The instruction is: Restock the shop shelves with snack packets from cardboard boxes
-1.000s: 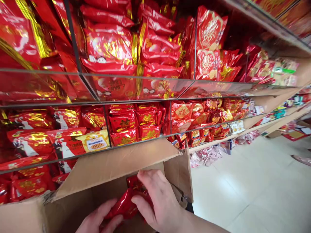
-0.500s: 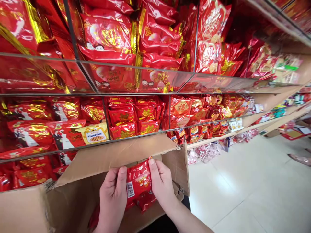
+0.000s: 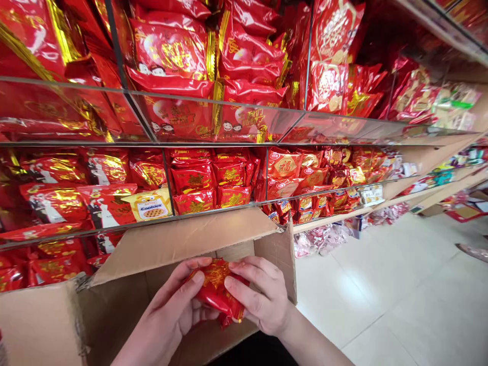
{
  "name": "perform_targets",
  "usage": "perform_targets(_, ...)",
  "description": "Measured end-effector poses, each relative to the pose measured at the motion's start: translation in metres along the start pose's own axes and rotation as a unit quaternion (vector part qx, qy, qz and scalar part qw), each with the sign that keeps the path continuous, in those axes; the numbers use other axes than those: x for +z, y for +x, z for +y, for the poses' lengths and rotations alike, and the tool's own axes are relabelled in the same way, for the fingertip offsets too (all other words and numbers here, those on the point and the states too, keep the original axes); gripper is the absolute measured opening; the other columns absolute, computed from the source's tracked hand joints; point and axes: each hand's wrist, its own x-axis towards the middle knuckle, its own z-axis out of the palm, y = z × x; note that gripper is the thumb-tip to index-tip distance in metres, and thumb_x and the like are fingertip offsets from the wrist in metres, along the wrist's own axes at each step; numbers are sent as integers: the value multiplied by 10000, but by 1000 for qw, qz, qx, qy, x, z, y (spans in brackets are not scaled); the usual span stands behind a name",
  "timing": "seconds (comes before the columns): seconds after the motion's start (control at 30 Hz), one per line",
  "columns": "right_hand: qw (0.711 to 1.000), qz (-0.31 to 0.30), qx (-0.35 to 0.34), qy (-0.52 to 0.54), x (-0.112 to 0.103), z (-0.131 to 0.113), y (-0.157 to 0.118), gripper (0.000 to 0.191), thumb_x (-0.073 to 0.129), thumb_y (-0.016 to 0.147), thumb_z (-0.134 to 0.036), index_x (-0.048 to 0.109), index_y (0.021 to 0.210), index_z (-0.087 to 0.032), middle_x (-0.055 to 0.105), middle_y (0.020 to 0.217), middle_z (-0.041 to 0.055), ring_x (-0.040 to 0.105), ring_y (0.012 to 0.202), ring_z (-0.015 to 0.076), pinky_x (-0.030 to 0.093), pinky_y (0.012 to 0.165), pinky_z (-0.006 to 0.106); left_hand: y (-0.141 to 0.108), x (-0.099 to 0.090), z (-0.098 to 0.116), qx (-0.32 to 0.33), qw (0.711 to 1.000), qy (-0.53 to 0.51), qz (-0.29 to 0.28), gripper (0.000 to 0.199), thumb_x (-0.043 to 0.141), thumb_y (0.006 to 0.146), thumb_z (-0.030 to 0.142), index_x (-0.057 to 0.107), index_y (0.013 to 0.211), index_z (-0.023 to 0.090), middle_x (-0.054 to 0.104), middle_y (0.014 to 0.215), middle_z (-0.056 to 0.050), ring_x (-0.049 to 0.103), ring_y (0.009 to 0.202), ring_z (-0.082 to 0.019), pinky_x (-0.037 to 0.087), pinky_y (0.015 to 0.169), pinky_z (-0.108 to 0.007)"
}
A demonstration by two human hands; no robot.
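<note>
A red packet with gold print (image 3: 219,292) is held between both hands above an open cardboard box (image 3: 179,236). My left hand (image 3: 179,300) grips its left side, thumb on the front and fingers curled behind. On the right side, my right hand (image 3: 263,295) presses its fingers against the wrapper. Part of the packet is covered by the fingers, and the hands and forearms hide much of the box's inside.
Shelves of red packets rise in front, with a clear shelf lip (image 3: 213,119) and a yellow cookies packet (image 3: 148,204) at middle left. Pale floor tiles (image 3: 366,290) lie to the right, with a person's foot (image 3: 473,251) at the far edge.
The packet has been turned, so its gold-printed face shows instead of the barcode side. Both hands have shifted their grip and closed further round it.
</note>
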Motion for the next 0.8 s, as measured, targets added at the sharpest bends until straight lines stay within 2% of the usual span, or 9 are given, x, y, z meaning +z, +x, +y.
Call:
perform_targets(0.1, 995, 18, 101, 17, 6, -13, -11, 491, 367, 888, -469, 410, 1277, -172, 462, 1251, 173, 441, 1177, 280, 443, 903, 491, 2, -3, -1, 48, 998, -22, 18, 419, 700, 668, 341, 556, 1058, 289, 643, 1109, -15, 642, 902, -243, 554, 724, -346)
perform_targets(0.17, 984, 69, 163, 18, 11, -23, -16, 597, 365, 864, -531, 342, 1316, -142, 380, 1291, 203, 392, 1210, 309, 431, 909, 512, 6, -7, -4, 87, 996, 5, 37, 493, 704, 674, 336, 507, 1125, 318, 625, 1143, -5, 635, 938, -243, 562, 729, -321)
perform_targets(0.27, 983, 115, 144, -23, 16, -32, -19, 536, 488, 835, -458, 409, 1258, -140, 461, 1181, 169, 452, 1125, 279, 469, 869, 447, 12, -9, -9, 138, 987, 66, 46, 624, 711, 677, 327, 401, 1218, 351, 637, 1112, 4, 648, 914, -226, 568, 731, -305)
perform_targets(0.37, 988, 48, 98, -105, 14, -30, -14, 304, 550, 822, -212, 547, 1121, -158, 600, 1053, 105, 514, 1017, 224, 486, 836, 368, 17, -7, -13, 138, 983, 115, 41, 725, 716, 664, 352, 322, 1273, 340, 666, 1032, -5, 665, 844, -219, 577, 703, -315)
perform_targets(0.47, 990, -24, 72, -119, 8, -21, -4, 278, 486, 857, -163, 574, 1121, -140, 641, 1066, 91, 519, 1001, 208, 483, 831, 339, 20, -5, -12, 157, 977, 134, 61, 734, 715, 651, 377, 330, 1273, 326, 668, 1033, -17, 655, 895, -230, 571, 726, -314)
perform_targets(0.57, 994, -55, 73, -65, -1, -14, 10, 267, 558, 829, -249, 584, 1082, -168, 595, 1155, 87, 472, 1082, 234, 449, 896, 367, 18, -7, -6, 186, 968, 153, 76, 811, 712, 648, 346, 249, 1314, 369, 661, 1074, -14, 643, 946, -247, 573, 725, -329)
perform_targets(0.67, 986, -74, 148, 24, -7, -13, 20, 340, 588, 803, -251, 526, 1129, -178, 553, 1180, 108, 470, 1091, 236, 430, 915, 387, 13, -8, 3, 185, 954, 230, 56, 760, 721, 612, 318, 338, 1268, 330, 683, 1020, -25, 640, 950, -250, 564, 742, -312)
perform_targets(0.73, 959, -92, 241, 117, -9, -16, 22, 433, 575, 806, -200, 433, 1216, -202, 581, 1106, 85, 530, 976, 184, 465, 831, 319, 9, -5, 10, 183, 948, 256, 49, 677, 727, 590, 325, 410, 1187, 295, 703, 940, -23, 664, 860, -228, 562, 727, -294)
perform_targets(0.8, 906, -100, 336, 236, -8, -18, 21, 441, 581, 803, -197, 410, 1206, -243, 602, 984, 34, 550, 822, 131, 471, 704, 245, 8, -1, 16, 186, 951, 239, 66, 620, 716, 617, 349, 402, 1148, 289, 708, 778, 11, 673, 680, -192, 567, 624, -277)
